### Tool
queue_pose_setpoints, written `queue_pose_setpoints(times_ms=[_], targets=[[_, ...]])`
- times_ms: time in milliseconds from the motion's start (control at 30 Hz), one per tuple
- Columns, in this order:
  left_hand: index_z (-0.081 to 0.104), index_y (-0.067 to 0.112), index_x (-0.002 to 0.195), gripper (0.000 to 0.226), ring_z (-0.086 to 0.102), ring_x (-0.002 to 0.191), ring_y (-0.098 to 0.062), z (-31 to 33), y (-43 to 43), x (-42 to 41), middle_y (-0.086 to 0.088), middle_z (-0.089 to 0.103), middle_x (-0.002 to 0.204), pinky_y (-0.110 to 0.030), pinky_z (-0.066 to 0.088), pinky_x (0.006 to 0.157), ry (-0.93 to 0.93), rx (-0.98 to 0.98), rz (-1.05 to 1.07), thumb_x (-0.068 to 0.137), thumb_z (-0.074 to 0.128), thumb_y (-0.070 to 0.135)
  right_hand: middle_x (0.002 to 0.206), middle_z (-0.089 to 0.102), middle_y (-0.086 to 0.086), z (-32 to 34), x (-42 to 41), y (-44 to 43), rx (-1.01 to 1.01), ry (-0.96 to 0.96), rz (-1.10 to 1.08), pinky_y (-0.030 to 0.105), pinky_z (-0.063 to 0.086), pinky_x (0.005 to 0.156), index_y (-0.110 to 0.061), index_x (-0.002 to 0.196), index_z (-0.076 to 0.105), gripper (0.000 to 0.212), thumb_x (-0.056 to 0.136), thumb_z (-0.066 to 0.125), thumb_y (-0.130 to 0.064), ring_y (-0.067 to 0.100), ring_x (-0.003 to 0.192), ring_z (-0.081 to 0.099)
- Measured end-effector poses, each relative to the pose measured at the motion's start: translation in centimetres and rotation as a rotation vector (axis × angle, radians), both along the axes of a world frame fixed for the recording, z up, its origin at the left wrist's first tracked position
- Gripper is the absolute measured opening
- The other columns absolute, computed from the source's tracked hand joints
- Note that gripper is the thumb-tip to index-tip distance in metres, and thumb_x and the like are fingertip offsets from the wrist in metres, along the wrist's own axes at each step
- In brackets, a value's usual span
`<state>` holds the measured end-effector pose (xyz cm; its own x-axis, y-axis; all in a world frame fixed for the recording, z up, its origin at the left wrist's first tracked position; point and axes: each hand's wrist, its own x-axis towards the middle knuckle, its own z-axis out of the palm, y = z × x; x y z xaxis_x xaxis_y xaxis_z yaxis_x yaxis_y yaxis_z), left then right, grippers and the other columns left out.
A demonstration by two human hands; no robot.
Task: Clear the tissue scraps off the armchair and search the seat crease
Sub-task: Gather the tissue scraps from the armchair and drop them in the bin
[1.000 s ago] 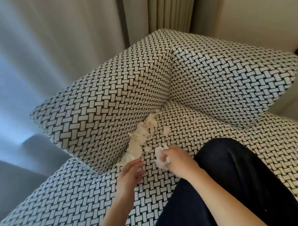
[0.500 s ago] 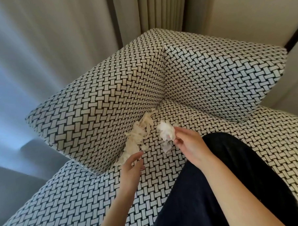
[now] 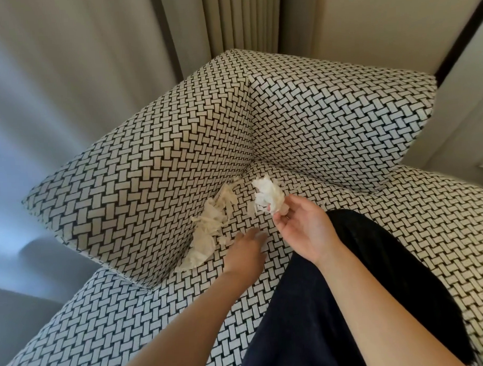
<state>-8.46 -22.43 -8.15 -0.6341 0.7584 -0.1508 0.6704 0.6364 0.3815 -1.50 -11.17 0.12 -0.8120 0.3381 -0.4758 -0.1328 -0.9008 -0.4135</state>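
From the head camera, a loose heap of torn, off-white tissue scraps (image 3: 206,234) lies in the seat crease (image 3: 230,200) of a boxy armchair (image 3: 151,173) upholstered in coarse black-and-white basket-weave fabric. The heap's long axis follows the crease where the arm meets the seat, pointing up toward the back corner. It is soft, ragged and flaky, with a few separate shreds just beside it.

The right hand (image 3: 306,229) is raised above the seat, fingertips pinching one crumpled white tissue wad (image 3: 268,195). The left hand (image 3: 246,251) holds nothing. It reaches out with fingers extended near the heap's lower end, and is blurred.

One leg in dark trousers (image 3: 350,288) lies on the seat. Pleated beige curtains (image 3: 241,22) hang behind.
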Motion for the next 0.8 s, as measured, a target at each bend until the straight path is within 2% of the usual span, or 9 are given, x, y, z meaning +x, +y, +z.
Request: queue_pose_setpoints(times_ms=[133,233,367,467,533,567,633,700,800], targets=[[0.047,0.020,0.133,0.038,0.041,0.121,-0.023,-0.6,0.1,-0.3,0.000,0.045,0.138,-0.034,0.041,0.094,0.181,-0.029,-0.077,0.095,0.047,0.013,0.111,0.059,0.016,-0.3,0.2,0.3,0.037,0.075,0.029,0.015,0.046,0.058,0.002,0.109,0.066,0.042,0.071,0.074,-0.014,0.012,0.079,0.051],[0.041,0.018,0.136,0.046,0.044,0.120,-0.024,-0.5,-0.1,-0.7,-0.001,0.047,0.137,-0.036,0.040,0.096,0.283,-0.079,-0.150,0.092,0.049,0.007,0.104,0.060,0.013,-0.8,0.2,0.5,0.085,0.162,0.083,0.012,0.042,0.052,-0.001,0.099,0.071,0.055,0.049,0.091,-0.014,0.007,0.066,0.048],[0.035,0.013,0.140,0.059,0.047,0.117,-0.025,0.2,-0.8,-1.2,-0.003,0.048,0.138,-0.035,0.038,0.098,0.393,-0.134,-0.266,0.086,0.047,-0.005,0.102,0.057,0.012,-0.7,0.5,0.6,0.130,0.173,0.104,0.013,0.038,0.047,0.001,0.112,0.062,0.051,0.066,0.079,-0.014,0.006,0.060,0.045],[0.040,0.016,0.137,0.057,0.054,0.107,-0.021,1.1,-0.6,-2.0,-0.002,0.060,0.121,-0.031,0.043,0.094,0.445,-0.154,-0.255,0.086,0.046,-0.007,0.095,0.058,0.008,-0.1,0.9,0.8,0.163,0.144,0.088,0.013,0.037,0.048,-0.001,0.119,0.058,0.040,0.082,0.061,-0.015,0.005,0.060,0.043],[0.040,0.022,0.138,0.058,0.059,0.092,-0.017,2.1,0.0,-2.5,-0.001,0.064,0.106,-0.027,0.050,0.081,0.394,-0.119,-0.153,0.088,0.045,-0.006,0.091,0.059,0.006,0.4,1.4,1.2,0.175,0.145,0.094,0.013,0.039,0.050,-0.002,0.119,0.057,0.039,0.083,0.058,-0.016,0.004,0.060,0.044],[0.040,0.023,0.138,0.055,0.058,0.079,-0.015,2.7,0.4,-2.8,0.000,0.064,0.098,-0.024,0.051,0.068,0.334,-0.083,-0.078,0.090,0.044,-0.004,0.092,0.060,0.007,0.7,1.8,1.5,0.174,0.148,0.098,0.012,0.041,0.051,-0.001,0.120,0.056,0.040,0.083,0.058,-0.016,0.004,0.060,0.046],[0.042,0.023,0.136,0.044,0.048,0.055,-0.011,4.1,1.6,-3.1,0.000,0.060,0.077,-0.021,0.041,0.045,0.127,0.030,0.065,0.096,0.040,0.003,0.095,0.061,0.008,1.1,2.7,2.4,0.165,0.164,0.099,0.013,0.044,0.051,-0.001,0.124,0.054,0.044,0.082,0.057,-0.015,0.004,0.058,0.049],[0.045,0.020,0.134,0.036,0.040,0.046,-0.010,5.5,3.2,-3.3,0.001,0.056,0.066,-0.021,0.036,0.039,-0.095,0.180,0.175,0.100,0.036,0.012,0.094,0.064,0.007,1.5,3.8,3.5,0.152,0.189,0.089,0.014,0.043,0.051,-0.004,0.119,0.058,0.037,0.083,0.057,-0.014,0.004,0.059,0.048],[0.048,0.020,0.131,0.033,0.033,0.041,-0.005,8.0,6.3,-2.4,0.005,0.057,0.072,-0.012,0.027,0.031,-0.269,0.319,0.253,0.100,0.037,0.014,0.086,0.066,0.004,2.1,6.1,5.5,0.166,0.191,0.038,0.013,0.041,0.051,-0.007,0.105,0.065,0.023,0.085,0.055,-0.014,0.004,0.059,0.047]])
